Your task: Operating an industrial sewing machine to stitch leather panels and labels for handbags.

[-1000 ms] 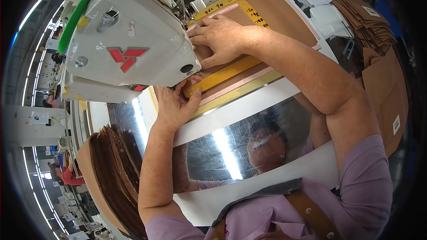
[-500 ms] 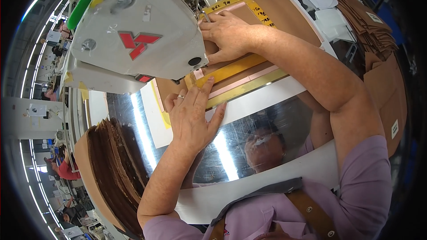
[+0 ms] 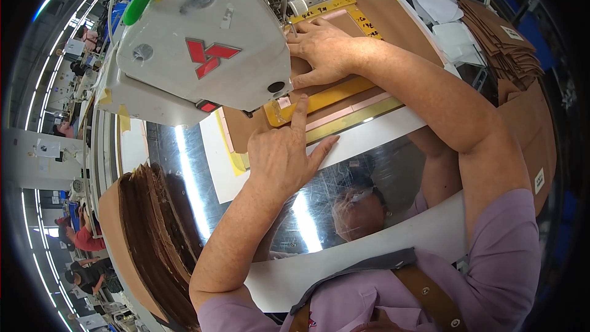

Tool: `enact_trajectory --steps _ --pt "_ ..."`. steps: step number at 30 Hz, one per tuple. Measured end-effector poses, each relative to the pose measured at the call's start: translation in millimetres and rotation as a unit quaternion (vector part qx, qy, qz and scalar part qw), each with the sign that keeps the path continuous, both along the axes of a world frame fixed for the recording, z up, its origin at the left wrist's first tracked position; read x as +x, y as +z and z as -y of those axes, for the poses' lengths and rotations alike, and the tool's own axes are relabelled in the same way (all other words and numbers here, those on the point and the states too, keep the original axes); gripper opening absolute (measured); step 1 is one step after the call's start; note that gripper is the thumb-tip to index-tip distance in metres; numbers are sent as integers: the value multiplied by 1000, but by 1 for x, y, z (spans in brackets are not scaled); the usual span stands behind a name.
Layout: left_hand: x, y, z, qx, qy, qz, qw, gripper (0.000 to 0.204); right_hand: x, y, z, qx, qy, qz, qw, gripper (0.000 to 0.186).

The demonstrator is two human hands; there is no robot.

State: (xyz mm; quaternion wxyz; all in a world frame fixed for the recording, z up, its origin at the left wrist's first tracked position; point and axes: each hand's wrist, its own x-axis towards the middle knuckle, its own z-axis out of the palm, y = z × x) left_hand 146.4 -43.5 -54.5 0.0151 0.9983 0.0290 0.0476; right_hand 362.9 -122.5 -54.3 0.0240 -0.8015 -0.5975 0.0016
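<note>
My right hand (image 3: 322,54) rests palm down, fingers stretched, on a brown leather-like panel (image 3: 345,23) inside a yellow frame template (image 3: 326,106). Part of that hand lies close beside the white sewing machine head (image 3: 203,43). My left hand (image 3: 279,154) presses its straight index finger on the near strip of the yellow frame, close to its left corner. Its thumb points out to the side and the other fingers are curled under. A pink-edged strip (image 3: 344,117) and a dull yellow strip (image 3: 359,122) run along the near side of the work.
White board (image 3: 224,184) lies under the work on a shiny metal table (image 3: 350,175). Brown panels are stacked at the left (image 3: 147,227), and more brown pieces (image 3: 501,40) are piled at the right. White paper (image 3: 436,3) lies at the back right. Other people work far left.
My left hand has gone from several fingers laid forward to one extended index finger, the others curled in. My right hand stays on the panel. The whole view has shifted slightly.
</note>
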Motion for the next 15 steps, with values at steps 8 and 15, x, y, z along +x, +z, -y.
enact_trajectory --steps 8,15 --pt "10 6 5 23 17 -27 999 84 1 -3 -1 22 -2 -1 1000 77" --pt "14 5 15 51 39 -61 996 86 1 -7 -1 32 1 21 999 75"
